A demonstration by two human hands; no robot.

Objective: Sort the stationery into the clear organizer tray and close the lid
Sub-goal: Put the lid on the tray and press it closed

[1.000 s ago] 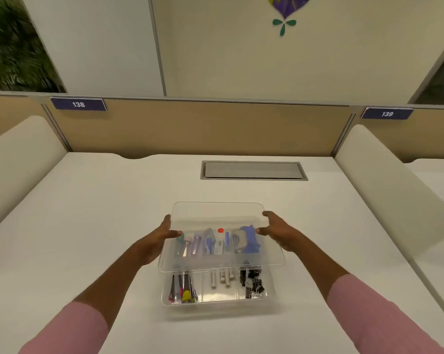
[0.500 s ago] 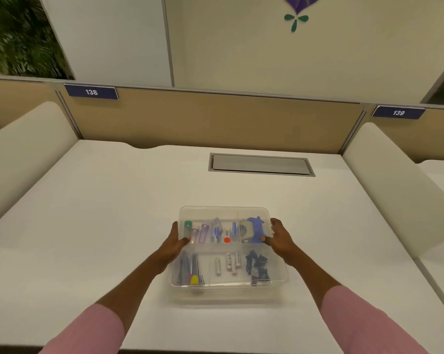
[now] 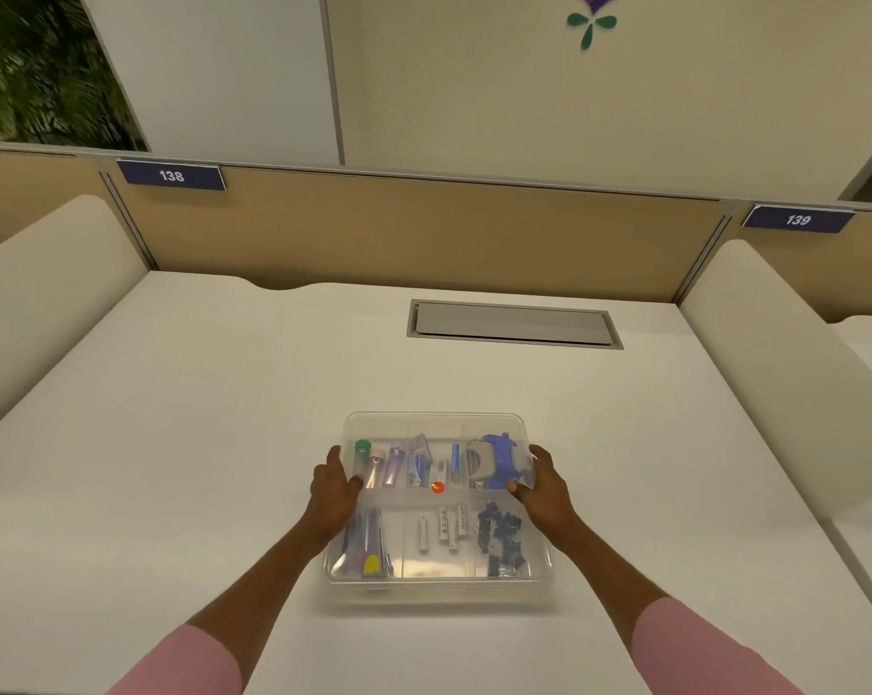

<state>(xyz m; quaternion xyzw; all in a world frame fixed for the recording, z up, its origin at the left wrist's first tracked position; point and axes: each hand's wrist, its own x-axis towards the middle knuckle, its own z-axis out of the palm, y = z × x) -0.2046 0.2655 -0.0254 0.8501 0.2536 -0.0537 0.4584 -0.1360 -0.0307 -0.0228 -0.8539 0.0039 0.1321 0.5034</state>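
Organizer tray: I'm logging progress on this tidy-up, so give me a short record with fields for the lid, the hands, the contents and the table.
lid: clear lid lies on the tray; whether it is clicked shut cannot be told
left hand: left hand grips the lid's left edge, thumb on top
right hand: right hand grips the lid's right edge, thumb on top
back row: tubes, small boxes, blue punch
front row: pens, white sticks, binder clips
table: white table, grey hatch behind the tray

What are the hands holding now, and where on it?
The clear lid: left hand grips its left edge, right hand its right edge, thumbs on top.
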